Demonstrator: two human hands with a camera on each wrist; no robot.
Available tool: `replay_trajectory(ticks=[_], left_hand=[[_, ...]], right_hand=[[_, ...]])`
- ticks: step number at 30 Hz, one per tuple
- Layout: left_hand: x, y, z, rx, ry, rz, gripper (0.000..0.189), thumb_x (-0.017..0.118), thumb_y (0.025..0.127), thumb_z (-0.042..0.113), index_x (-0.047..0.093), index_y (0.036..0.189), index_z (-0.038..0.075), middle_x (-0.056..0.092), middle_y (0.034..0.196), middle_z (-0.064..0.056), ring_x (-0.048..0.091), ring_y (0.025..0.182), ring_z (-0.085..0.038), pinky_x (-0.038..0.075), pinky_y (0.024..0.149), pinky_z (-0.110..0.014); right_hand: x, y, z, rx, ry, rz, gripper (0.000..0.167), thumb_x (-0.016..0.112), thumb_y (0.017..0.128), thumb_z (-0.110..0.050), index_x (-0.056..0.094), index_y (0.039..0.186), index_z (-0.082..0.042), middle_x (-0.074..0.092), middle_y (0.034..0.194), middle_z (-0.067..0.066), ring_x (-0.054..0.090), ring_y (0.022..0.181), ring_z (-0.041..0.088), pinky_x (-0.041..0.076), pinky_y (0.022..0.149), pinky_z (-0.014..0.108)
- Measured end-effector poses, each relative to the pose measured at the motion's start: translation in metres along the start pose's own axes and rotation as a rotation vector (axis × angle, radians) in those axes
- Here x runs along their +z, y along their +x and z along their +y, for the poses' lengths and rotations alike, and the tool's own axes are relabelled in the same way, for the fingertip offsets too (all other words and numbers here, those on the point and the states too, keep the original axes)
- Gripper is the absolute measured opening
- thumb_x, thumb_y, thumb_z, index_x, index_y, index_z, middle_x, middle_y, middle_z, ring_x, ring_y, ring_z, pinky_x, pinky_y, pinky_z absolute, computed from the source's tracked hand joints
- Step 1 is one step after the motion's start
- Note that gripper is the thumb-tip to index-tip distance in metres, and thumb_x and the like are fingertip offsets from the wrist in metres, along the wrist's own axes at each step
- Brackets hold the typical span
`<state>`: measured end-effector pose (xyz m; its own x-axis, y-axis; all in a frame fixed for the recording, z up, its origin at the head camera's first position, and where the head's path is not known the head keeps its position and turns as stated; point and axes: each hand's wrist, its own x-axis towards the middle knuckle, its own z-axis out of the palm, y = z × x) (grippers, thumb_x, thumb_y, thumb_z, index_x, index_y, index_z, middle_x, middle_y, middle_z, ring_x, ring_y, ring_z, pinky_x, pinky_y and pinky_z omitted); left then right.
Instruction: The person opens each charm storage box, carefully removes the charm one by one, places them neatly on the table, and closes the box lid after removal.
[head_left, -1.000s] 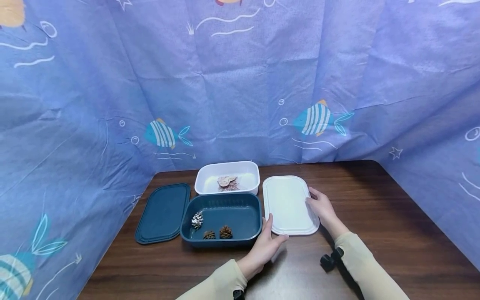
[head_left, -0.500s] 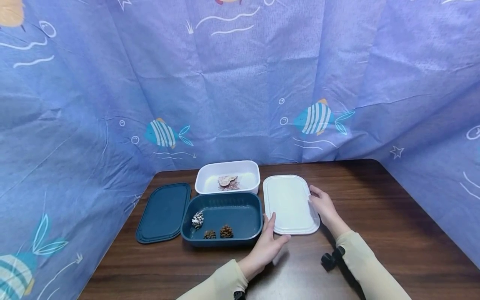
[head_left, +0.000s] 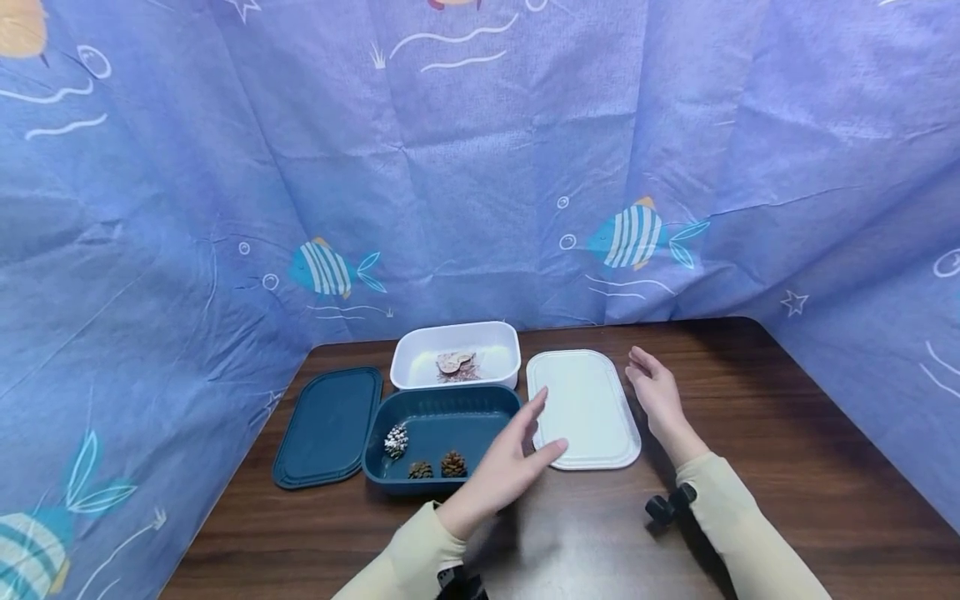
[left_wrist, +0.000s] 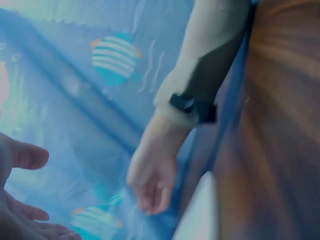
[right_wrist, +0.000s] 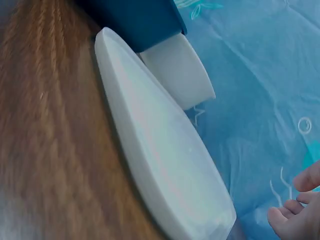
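Observation:
My left hand (head_left: 504, 468) hovers over the right front corner of the dark blue container (head_left: 480, 417), thumb and fingers spread, holding nothing. To the right of that container a white lid (head_left: 581, 408) lies flat on the table. Just past the lid's right edge is my right hand (head_left: 657, 398), apart from it, fingers loosely bent around nothing. In the right wrist view the white lid (right_wrist: 155, 135) stretches beside the right hand (right_wrist: 300, 210), with a gap between them. Several pinecones, among them a brown pinecone (head_left: 453, 464) and a white-tipped pinecone (head_left: 396, 441), lie inside the dark blue container.
Behind the dark blue container stands a white container (head_left: 420, 354) holding a thin, flat, curved piece (head_left: 453, 362) on reddish-brown shreds. A dark blue lid (head_left: 328, 427) lies at the left. Blue fish-patterned cloth (head_left: 480, 208) hangs around the wooden table (head_left: 720, 400).
My left hand has lifted away from the gap between dark blue container and white lid, moving up and left. The right hand has let go of the lid's edge and drawn back rightward.

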<state>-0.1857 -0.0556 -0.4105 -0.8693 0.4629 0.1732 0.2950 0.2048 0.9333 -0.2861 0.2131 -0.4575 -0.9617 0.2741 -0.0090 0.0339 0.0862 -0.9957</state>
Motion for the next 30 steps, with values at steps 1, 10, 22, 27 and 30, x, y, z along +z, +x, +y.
replay_trajectory(ticks=[1,10,22,27,30], left_hand=[[-0.007,-0.002,0.003,0.021,0.006,0.009,0.073,0.065,0.1,0.028,0.027,0.161,0.013,0.03,0.163,-0.006,0.029,0.149,-0.022,0.027,0.118,-0.039],[-0.085,-0.017,0.001,0.091,0.251,0.146,0.08,0.069,0.096,0.04,0.024,0.161,0.03,0.03,0.163,0.004,0.028,0.149,-0.015,0.028,0.118,-0.043],[-0.173,-0.04,-0.033,-0.05,0.482,0.215,0.096,0.072,0.091,0.049,0.006,0.16,0.045,0.01,0.169,0.0,0.022,0.15,-0.038,0.03,0.107,-0.071],[-0.193,-0.048,-0.051,-0.107,0.501,0.147,0.105,0.076,0.088,0.048,0.001,0.161,0.042,0.002,0.169,-0.002,0.009,0.153,-0.039,0.023,0.109,-0.073],[-0.201,-0.05,-0.062,-0.134,0.517,0.098,0.109,0.077,0.087,0.048,-0.001,0.162,0.035,-0.002,0.169,-0.005,0.004,0.153,-0.04,0.021,0.11,-0.073]], right_hand=[[0.002,-0.001,-0.002,-0.009,0.005,-0.005,0.054,0.043,0.104,-0.002,0.03,0.156,0.004,0.035,0.158,0.022,0.033,0.146,0.032,0.029,0.118,0.041],[0.018,0.001,-0.022,-0.096,0.045,-0.03,0.052,0.045,0.104,-0.001,0.034,0.155,0.004,0.04,0.155,0.022,0.037,0.144,0.03,0.032,0.116,0.039],[0.036,0.005,-0.053,-0.175,0.043,-0.116,0.051,0.047,0.105,-0.004,0.035,0.154,0.003,0.043,0.154,0.021,0.041,0.142,0.031,0.038,0.113,0.035],[0.042,0.008,-0.065,-0.206,-0.002,-0.143,0.049,0.047,0.106,-0.007,0.039,0.153,0.001,0.045,0.152,0.021,0.043,0.14,0.033,0.039,0.112,0.035],[0.047,0.01,-0.074,-0.226,-0.023,-0.151,0.048,0.048,0.105,-0.006,0.041,0.152,0.001,0.046,0.151,0.021,0.044,0.139,0.033,0.038,0.113,0.038]])
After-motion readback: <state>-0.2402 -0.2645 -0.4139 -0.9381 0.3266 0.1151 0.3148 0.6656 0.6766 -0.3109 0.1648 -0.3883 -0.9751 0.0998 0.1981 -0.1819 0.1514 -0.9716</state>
